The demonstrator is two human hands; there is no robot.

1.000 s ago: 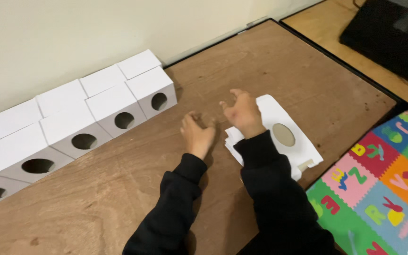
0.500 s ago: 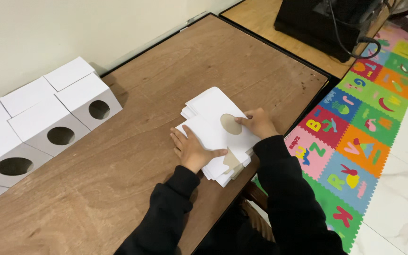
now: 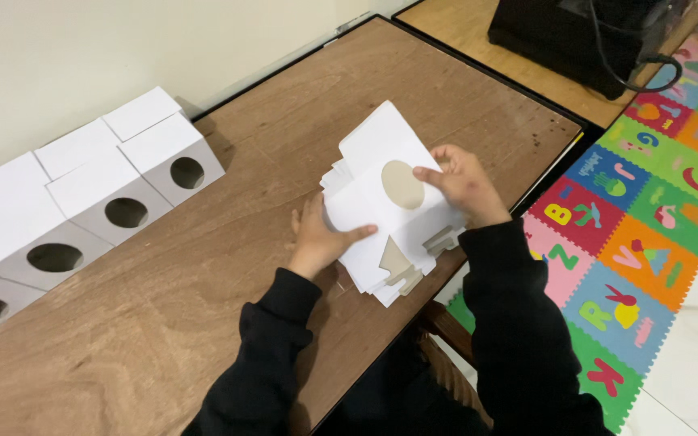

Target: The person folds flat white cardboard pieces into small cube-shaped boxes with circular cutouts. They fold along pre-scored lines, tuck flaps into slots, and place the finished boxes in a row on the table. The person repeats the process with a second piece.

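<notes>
White boxes (image 3: 82, 202) with round holes line the wall at the far left of my counter (image 3: 163, 323). Nearer the middle, my left hand (image 3: 321, 234) grips the lower left edge of a stack of flat white cards (image 3: 381, 218), thumb on top. The top card, with a tan oval (image 3: 403, 184), runs lengthwise from me toward the far right. My right hand (image 3: 462, 182) pinches its right edge just beside the oval, closer to it than my left. A colourful foam mat (image 3: 648, 218) covers the floor at right.
</notes>
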